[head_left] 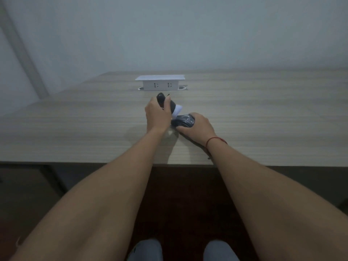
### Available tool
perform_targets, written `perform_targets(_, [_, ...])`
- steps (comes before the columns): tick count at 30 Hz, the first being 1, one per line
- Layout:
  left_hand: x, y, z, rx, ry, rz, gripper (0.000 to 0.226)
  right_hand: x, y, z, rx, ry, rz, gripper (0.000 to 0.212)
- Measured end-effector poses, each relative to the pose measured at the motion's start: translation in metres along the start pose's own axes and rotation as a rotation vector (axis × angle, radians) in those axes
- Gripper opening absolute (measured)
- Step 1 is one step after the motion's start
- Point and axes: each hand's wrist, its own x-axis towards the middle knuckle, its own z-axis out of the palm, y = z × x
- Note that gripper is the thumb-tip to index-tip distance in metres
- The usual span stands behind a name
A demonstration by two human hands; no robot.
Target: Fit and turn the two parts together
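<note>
Gripping a black handheld device (164, 102) with a white head, left hand (157, 114) has fingers and thumb curled round its body, holding it tilted above the table (75, 129), white end pointing down-right. Right hand (197, 127) holds a dark rounded object (183, 121), fingers wrapped over its far side, thumb along the near edge; it sits low, at or just on the table surface, can't tell which. White head of the device is touching or just beside the dark object's top-left edge. Both sit mid-table, nearer the front edge than the back. White pop-up socket box (160, 82) stands behind them, well apart, two outlets facing the person. Red string bracelet (215, 140) on the right wrist. Knees in light trousers (146, 250) visible below the table.
</note>
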Motion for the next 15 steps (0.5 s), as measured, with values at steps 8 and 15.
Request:
perform_targets(8, [0.001, 0.009, 0.005, 0.143, -0.033, -0.061, 0.042, -0.001, 0.001, -0.002, 0.027, 0.005, 0.012, 0.051])
perform_targets(15, [-0.008, 0.005, 0.002, 0.275, -0.075, 0.003, 0.038, -0.004, -0.001, -0.002, 0.009, 0.026, 0.01, 0.047])
